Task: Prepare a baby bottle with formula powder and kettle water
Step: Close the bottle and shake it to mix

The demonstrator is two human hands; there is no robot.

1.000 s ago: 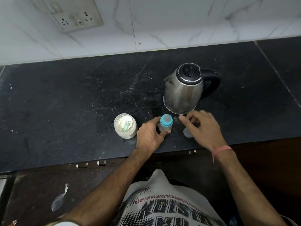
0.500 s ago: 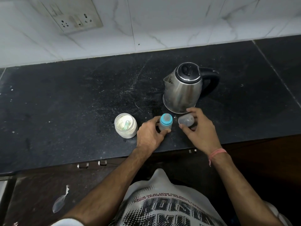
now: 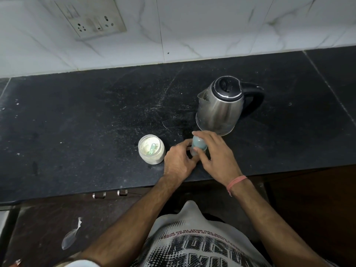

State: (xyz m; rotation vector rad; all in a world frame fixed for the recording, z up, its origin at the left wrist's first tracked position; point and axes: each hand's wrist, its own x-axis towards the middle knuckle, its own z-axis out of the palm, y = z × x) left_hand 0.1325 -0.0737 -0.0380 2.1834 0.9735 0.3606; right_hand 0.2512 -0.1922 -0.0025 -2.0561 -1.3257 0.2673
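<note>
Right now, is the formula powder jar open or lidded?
Open. The formula powder jar has no lid on it: pale powder and a green scoop show inside its mouth from above.

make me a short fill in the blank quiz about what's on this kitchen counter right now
1. The steel kettle stands with its lid ____.
2. The powder jar has no lid and a ____ lies in its powder.
3. Both hands, left and right, hold the baby bottle, which stands between the jar and the ____.
4. The kettle's handle is coloured ____.

Missing words: closed; scoop; kettle; black
</note>
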